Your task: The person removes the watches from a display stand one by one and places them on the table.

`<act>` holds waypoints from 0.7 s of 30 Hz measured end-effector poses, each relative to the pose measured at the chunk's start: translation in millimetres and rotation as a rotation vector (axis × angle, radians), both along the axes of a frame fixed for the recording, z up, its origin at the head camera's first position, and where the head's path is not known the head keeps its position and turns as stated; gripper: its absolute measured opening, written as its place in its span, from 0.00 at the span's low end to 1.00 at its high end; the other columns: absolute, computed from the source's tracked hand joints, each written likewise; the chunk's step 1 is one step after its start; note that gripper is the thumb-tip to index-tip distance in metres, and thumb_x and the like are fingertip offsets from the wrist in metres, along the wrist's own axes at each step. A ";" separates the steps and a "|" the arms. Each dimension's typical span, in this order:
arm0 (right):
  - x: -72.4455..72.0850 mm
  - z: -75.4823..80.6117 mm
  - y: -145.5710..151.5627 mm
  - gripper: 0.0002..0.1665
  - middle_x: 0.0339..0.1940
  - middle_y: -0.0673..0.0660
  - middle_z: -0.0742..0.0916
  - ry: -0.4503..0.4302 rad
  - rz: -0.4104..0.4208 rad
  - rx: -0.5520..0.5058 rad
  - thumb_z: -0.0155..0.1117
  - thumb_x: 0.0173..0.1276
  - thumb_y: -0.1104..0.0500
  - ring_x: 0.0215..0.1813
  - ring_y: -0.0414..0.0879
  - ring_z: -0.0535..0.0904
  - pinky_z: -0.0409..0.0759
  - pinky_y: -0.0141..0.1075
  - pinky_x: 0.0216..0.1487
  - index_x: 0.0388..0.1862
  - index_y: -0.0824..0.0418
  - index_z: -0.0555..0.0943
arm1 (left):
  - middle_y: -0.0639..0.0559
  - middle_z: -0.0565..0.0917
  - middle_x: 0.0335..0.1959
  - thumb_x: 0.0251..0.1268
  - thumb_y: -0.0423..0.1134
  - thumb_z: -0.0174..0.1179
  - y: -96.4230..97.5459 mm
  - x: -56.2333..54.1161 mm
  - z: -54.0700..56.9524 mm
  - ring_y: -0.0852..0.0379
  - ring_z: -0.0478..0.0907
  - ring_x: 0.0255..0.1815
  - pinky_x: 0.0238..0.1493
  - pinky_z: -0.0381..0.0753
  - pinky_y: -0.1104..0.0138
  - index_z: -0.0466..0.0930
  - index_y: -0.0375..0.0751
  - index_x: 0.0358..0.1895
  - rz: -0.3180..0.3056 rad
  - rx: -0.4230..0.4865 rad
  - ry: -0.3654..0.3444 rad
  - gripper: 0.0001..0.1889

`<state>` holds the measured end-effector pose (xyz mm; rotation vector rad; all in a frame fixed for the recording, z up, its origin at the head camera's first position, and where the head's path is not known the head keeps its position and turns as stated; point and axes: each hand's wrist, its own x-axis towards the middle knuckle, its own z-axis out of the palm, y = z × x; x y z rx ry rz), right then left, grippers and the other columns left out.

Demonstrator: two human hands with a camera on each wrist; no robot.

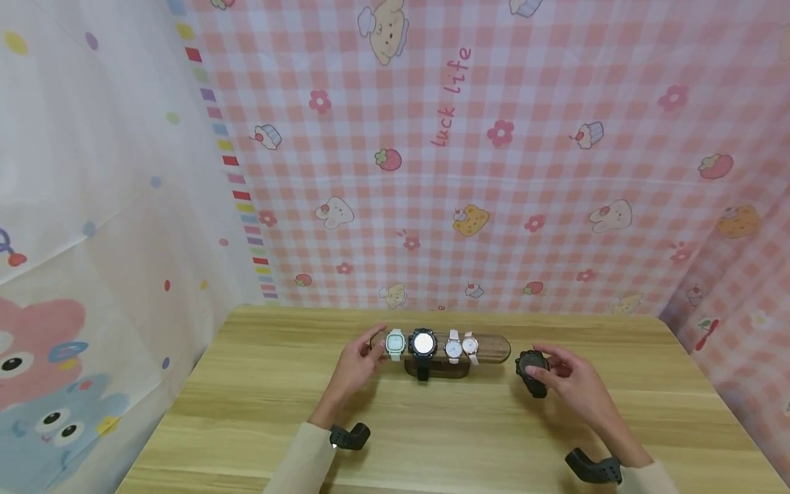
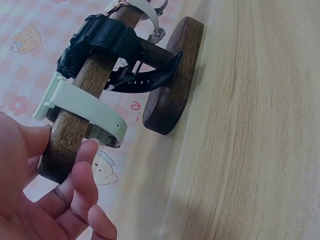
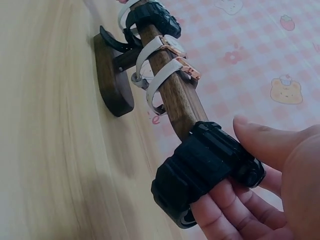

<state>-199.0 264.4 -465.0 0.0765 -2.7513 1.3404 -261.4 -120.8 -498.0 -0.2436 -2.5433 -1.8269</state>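
Observation:
A dark wooden T-bar watch stand [image 1: 494, 348] stands on the table with several watches round its bar. My left hand [image 1: 358, 360] grips the bar's left end, thumb on one side and fingers on the other in the left wrist view. Beside it hangs a pale mint watch [image 2: 85, 102], then a black watch [image 1: 423, 344] with a bright white face and its strap dangling. Two white-strapped watches, one [image 1: 453, 348] beside the other [image 1: 471, 346], sit farther right. My right hand [image 1: 574, 377] holds another black watch [image 3: 200, 165] just off the bar's right end, its strap looped.
The stand's rounded foot [image 2: 175, 85] rests on the light wood table [image 1: 457, 432]. A pink checked cloth [image 1: 457, 206] hangs behind the table's back edge, and a white dotted cloth [image 1: 123, 192] hangs at the left. Each wrist wears a black band mount [image 1: 350, 436].

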 end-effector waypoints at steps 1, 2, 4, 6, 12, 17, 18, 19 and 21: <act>1.1 0.1 0.7 0.35 0.38 0.56 0.84 0.002 0.005 0.006 0.71 0.65 0.47 0.33 0.41 0.78 0.75 0.32 0.30 0.66 0.62 0.75 | 0.43 0.84 0.31 0.76 0.36 0.53 0.0 0.0 0.0 0.39 0.84 0.39 0.29 0.78 0.69 0.72 0.45 0.70 0.000 0.000 0.002 0.21; 2.2 0.2 1.3 0.35 0.37 0.56 0.84 0.005 0.008 0.010 0.71 0.64 0.47 0.32 0.41 0.78 0.75 0.32 0.30 0.66 0.62 0.76 | 0.42 0.84 0.31 0.76 0.36 0.53 0.0 -0.1 0.1 0.39 0.84 0.39 0.29 0.77 0.69 0.72 0.44 0.70 0.000 0.000 0.002 0.21; 4.4 0.4 1.9 0.34 0.35 0.56 0.84 0.016 0.021 0.016 0.72 0.64 0.49 0.31 0.41 0.77 0.74 0.32 0.30 0.65 0.64 0.76 | 0.42 0.84 0.32 0.76 0.36 0.53 0.1 0.3 0.4 0.39 0.84 0.39 0.30 0.77 0.69 0.72 0.44 0.70 -0.001 -0.002 0.001 0.21; 6.6 0.2 2.0 0.33 0.34 0.55 0.83 0.026 0.029 0.028 0.73 0.63 0.51 0.31 0.40 0.77 0.75 0.32 0.29 0.63 0.64 0.77 | 0.42 0.84 0.32 0.76 0.36 0.53 0.2 0.6 0.6 0.38 0.84 0.39 0.30 0.78 0.69 0.71 0.44 0.70 -0.001 0.002 -0.003 0.22; 11.5 -1.0 0.4 0.31 0.31 0.54 0.82 0.038 0.055 0.060 0.75 0.60 0.53 0.29 0.39 0.76 0.75 0.32 0.28 0.60 0.64 0.79 | 0.44 0.83 0.32 0.76 0.35 0.53 0.7 0.2 0.9 0.39 0.84 0.40 0.32 0.80 0.64 0.71 0.43 0.70 0.002 0.008 -0.008 0.22; 16.7 -3.7 -0.7 0.31 0.29 0.51 0.81 0.056 0.084 0.100 0.76 0.59 0.53 0.29 0.38 0.74 0.74 0.31 0.27 0.58 0.65 0.81 | 0.42 0.83 0.32 0.75 0.35 0.54 1.1 -0.9 0.5 0.39 0.84 0.39 0.31 0.79 0.65 0.72 0.43 0.69 0.004 0.009 -0.004 0.21; 17.8 -4.4 -0.7 0.30 0.29 0.51 0.81 0.061 0.090 0.111 0.76 0.59 0.53 0.29 0.37 0.74 0.74 0.31 0.28 0.58 0.66 0.81 | 0.41 0.83 0.32 0.75 0.35 0.54 1.2 -0.9 0.5 0.39 0.84 0.39 0.30 0.79 0.66 0.72 0.43 0.69 0.005 0.010 -0.006 0.21; 18.9 -5.0 -0.7 0.30 0.28 0.50 0.80 0.067 0.095 0.124 0.76 0.58 0.54 0.29 0.37 0.73 0.74 0.31 0.28 0.57 0.66 0.81 | 0.40 0.83 0.32 0.75 0.36 0.54 1.2 -0.8 0.6 0.39 0.84 0.39 0.30 0.78 0.66 0.73 0.43 0.69 0.004 0.009 -0.007 0.21; 20.8 -6.1 -0.8 0.29 0.28 0.49 0.79 0.080 0.102 0.148 0.77 0.58 0.54 0.29 0.36 0.73 0.74 0.31 0.29 0.56 0.66 0.82 | 0.40 0.84 0.32 0.75 0.36 0.54 1.3 -0.5 1.0 0.39 0.85 0.39 0.30 0.78 0.66 0.72 0.43 0.69 0.003 0.004 -0.007 0.21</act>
